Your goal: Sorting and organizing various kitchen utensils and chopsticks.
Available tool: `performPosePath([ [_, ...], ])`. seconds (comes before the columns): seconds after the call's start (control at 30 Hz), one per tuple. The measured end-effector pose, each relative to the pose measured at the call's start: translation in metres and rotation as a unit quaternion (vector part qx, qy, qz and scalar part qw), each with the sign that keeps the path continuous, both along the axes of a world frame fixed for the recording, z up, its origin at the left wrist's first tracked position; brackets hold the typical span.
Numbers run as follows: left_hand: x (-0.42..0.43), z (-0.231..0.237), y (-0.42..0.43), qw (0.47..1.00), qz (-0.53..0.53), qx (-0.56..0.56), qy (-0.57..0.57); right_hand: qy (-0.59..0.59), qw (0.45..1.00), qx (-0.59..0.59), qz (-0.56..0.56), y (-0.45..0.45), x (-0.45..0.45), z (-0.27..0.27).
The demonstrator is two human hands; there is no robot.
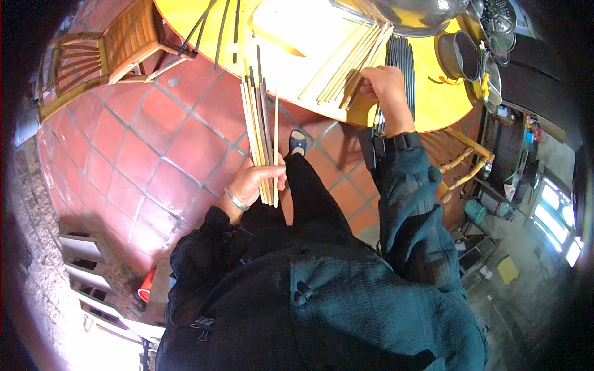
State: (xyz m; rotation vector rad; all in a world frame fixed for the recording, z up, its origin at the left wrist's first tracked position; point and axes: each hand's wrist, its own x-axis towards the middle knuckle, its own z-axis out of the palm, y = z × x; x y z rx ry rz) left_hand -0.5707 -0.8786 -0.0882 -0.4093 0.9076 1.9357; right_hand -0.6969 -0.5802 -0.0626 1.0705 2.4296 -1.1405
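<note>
My left hand (250, 182) grips a bundle of chopsticks (258, 125), some pale wood and some dark, held over the floor in front of the table. The thumb lies across their lower part. At the round yellow table (438, 104), my right hand (386, 88) is at the near ends of a fanned row of pale wooden chopsticks (348, 62). Its fingers are curled, and whether they pinch a stick is hidden. Partly behind that wrist lies a row of black chopsticks (403, 60). A few loose dark chopsticks (222, 32) rest towards the table's left edge.
A large shiny metal bowl (408, 16) stands beyond the chopsticks, with a metal pot (457, 55) to its right. Wooden chairs flank the table, one at the left (127, 39), another at the right (464, 155). Red floor tiles (153, 139) lie below.
</note>
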Motion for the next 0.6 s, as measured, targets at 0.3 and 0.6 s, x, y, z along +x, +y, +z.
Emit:
performPosePath([
  [0.3,-0.004,-0.004,0.019,0.999,0.028,-0.020,0.005,0.095,0.975,-0.177,-0.097,0.033,0.044,0.036],
  [0.6,-0.009,0.003,0.053,0.996,0.071,-0.057,0.009,0.015,0.969,0.090,0.231,-0.007,0.051,0.012],
])
